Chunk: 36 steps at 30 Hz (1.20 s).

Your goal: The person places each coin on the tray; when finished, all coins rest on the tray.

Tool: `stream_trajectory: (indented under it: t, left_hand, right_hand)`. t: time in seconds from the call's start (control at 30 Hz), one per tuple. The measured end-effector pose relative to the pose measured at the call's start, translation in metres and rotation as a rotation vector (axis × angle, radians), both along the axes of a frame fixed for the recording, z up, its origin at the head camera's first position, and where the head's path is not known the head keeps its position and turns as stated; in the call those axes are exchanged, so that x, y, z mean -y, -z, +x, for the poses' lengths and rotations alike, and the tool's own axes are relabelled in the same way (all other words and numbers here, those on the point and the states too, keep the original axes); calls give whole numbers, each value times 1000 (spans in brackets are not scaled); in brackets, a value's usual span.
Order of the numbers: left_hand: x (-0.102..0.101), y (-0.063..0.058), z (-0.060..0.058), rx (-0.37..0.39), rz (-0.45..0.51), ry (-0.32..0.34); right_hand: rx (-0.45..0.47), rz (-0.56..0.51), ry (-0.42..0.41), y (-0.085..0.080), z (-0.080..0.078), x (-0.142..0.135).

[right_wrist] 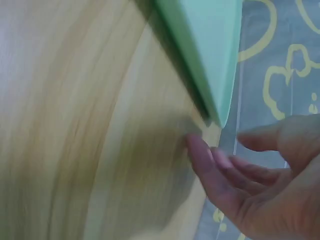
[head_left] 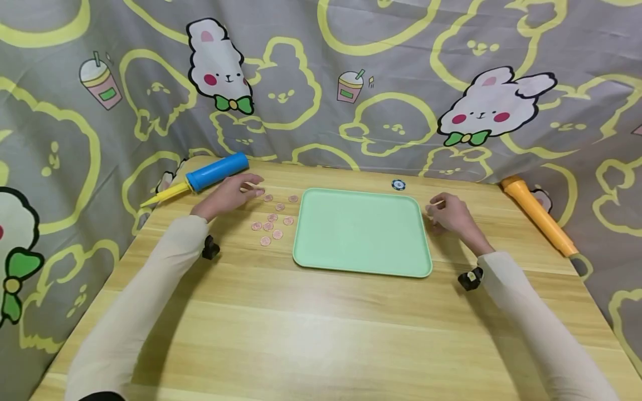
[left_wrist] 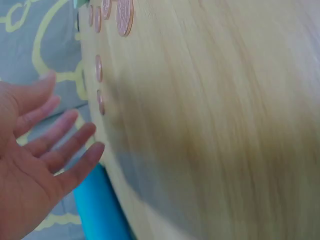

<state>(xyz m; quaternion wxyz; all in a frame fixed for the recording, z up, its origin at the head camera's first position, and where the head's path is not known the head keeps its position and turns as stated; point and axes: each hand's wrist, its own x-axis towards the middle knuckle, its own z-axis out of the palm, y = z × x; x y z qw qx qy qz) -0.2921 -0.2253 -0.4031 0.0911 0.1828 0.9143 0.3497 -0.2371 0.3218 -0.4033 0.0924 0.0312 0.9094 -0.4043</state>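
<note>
Several copper-coloured coins (head_left: 268, 226) lie loosely grouped on the table, left of a pale green tray (head_left: 361, 233). Just left of the farthest coins hovers my left hand (head_left: 232, 193), its fingers spread and nothing held; in the left wrist view the palm (left_wrist: 30, 185) shows bare, with coins (left_wrist: 99, 68) beyond the fingertips. My right hand (head_left: 451, 214) is above the table beside the tray's right edge. Its fingers bend loosely around nothing, and in the right wrist view a gap separates them from the tray corner (right_wrist: 220, 117).
A blue and yellow hand pump (head_left: 218, 172) lies at the back left, close to the left hand. One dark poker chip (head_left: 398, 184) sits behind the tray. An orange stick-shaped object (head_left: 539, 216) lies along the right edge. Patterned grey cloth (head_left: 296, 72) hangs behind the table.
</note>
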Motion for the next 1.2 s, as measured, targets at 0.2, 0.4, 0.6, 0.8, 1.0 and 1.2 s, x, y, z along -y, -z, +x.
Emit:
stream_trajectory:
  t: [0.2,0.4,0.6,0.8,1.0,1.2]
  left_hand:
    - [-2,9,-6,0,-30,-33]
    - [-7,17,-7,-118,-62,-84]
    - [-9,17,-13,-128,-84,-144]
    - [-14,18,-10,-93,-100,-148]
    - [-15,16,-15,-72,-136,-146]
    - [-19,10,-20,-82,-139,-169]
  right_hand:
    - [186,-37,-51,-1,2,12]
    - [178,4,-46,2,4,21]
    - [180,1,-40,3,7,23]
    - [208,-61,-36,10,13,17]
    - [243,-93,-37,10,12,15]
    - [246,-83,-50,6,6,11]
